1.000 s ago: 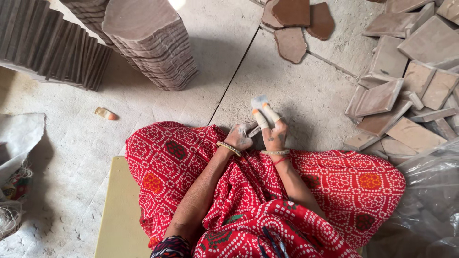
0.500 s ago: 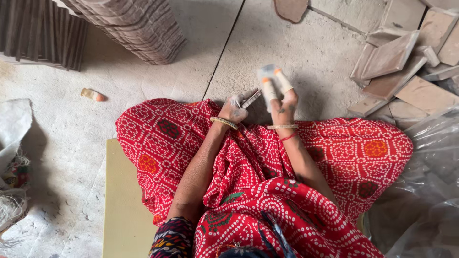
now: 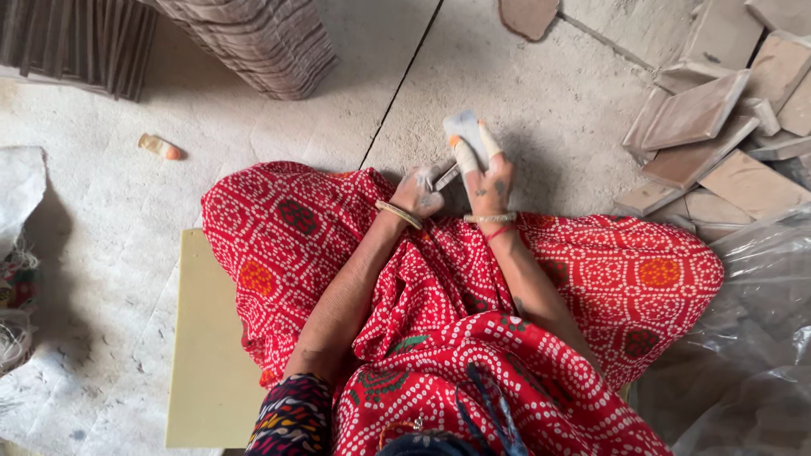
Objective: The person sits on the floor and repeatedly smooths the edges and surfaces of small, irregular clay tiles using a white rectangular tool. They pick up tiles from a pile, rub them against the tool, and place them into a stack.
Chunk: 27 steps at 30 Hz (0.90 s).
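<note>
**Small pale piece held up over the lap, tool at its edge**

The right hand (image 3: pixel 488 187), two fingers wrapped in pale tape, pinches a small pale flat piece (image 3: pixel 461 127) upright just beyond the red patterned cloth (image 3: pixel 338 253), likely so its edge faces the other hand. The left hand (image 3: pixel 420 192) is closed around a slim grey metal tool (image 3: pixel 446 176), its tip just beside the piece's lower edge. Loose tan clay tiles (image 3: pixel 701 114) lie heaped well right of the cloth, seemingly within reach.
</note>
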{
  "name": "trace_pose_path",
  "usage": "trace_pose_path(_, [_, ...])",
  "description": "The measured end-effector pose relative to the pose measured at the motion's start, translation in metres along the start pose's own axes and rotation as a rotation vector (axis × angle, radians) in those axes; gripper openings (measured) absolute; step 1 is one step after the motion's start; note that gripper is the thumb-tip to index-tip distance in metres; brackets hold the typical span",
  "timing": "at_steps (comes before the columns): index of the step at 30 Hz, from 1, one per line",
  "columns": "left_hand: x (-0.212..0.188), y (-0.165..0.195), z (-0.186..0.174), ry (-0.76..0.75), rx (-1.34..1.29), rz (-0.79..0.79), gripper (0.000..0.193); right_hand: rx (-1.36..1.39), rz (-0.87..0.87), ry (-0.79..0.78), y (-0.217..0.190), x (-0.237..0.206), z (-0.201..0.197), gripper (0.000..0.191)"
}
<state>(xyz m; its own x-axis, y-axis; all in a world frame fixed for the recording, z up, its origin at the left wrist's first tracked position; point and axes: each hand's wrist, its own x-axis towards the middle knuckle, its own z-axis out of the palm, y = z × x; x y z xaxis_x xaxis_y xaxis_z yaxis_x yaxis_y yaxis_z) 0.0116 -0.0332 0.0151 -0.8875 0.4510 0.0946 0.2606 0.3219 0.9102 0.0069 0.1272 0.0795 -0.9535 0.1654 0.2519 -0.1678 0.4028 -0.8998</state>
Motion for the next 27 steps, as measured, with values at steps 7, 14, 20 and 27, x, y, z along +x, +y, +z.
trace_pose_path(7, [0.002,0.033,-0.004,-0.116,-0.006,-0.435,0.087,-0.218,0.198,0.033,0.027,0.0,0.007,0.047])
trace_pose_path(14, [0.014,0.023,0.017,-0.06,0.142,-0.516,0.043,0.001,0.055,0.062,0.008,0.027,-0.024,0.037])
trace_pose_path(20, [0.043,0.016,0.04,-0.035,0.092,-0.57,0.036,0.093,0.192,-0.12,0.005,0.001,-0.022,0.049])
trace_pose_path(27, [0.053,0.026,0.062,-0.047,0.274,-0.437,0.071,-0.213,0.012,-0.091,0.026,0.012,-0.023,0.033])
